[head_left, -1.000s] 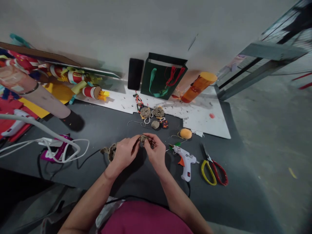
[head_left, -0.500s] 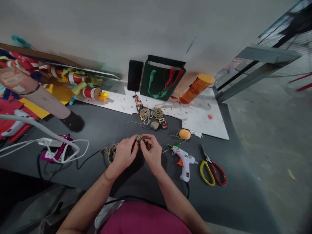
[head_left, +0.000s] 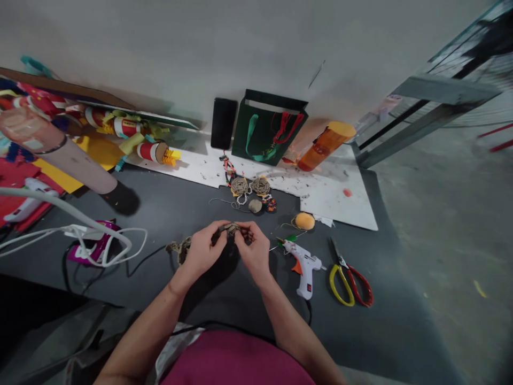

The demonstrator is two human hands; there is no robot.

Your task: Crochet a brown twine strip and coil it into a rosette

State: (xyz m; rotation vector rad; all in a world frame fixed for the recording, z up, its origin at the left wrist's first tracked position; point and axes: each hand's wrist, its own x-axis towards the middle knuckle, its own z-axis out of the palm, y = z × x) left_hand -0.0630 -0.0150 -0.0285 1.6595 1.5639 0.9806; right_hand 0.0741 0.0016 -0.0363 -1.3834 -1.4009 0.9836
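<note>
Between the fingertips of both hands is a brown-grey braided cord [head_left: 231,229], partly coiled. My left hand [head_left: 205,247] pinches its left side. On the other side, my right hand [head_left: 254,249] grips it with thumb and fingers. A further length of braid [head_left: 180,249] lies on the table beside my left hand, partly hidden by it. Just beyond my hands sit two coiled rosettes [head_left: 261,185] with white beads and a small round grey-brown piece [head_left: 255,206]. Close to my right hand lies a white glue gun [head_left: 306,267] with an orange trigger.
Scissors [head_left: 350,278] with yellow and red handles lie right of the glue gun. An orange thread ball [head_left: 304,221] is behind it. A green paper bag [head_left: 264,133], a phone [head_left: 223,123] and an orange bottle [head_left: 326,145] stand along the wall. White cables [head_left: 128,243] cross the left side.
My hands have drawn slightly apart, and more of the braided cord shows stretched between them. The rest of the table looks the same, with a slight shift of view.
</note>
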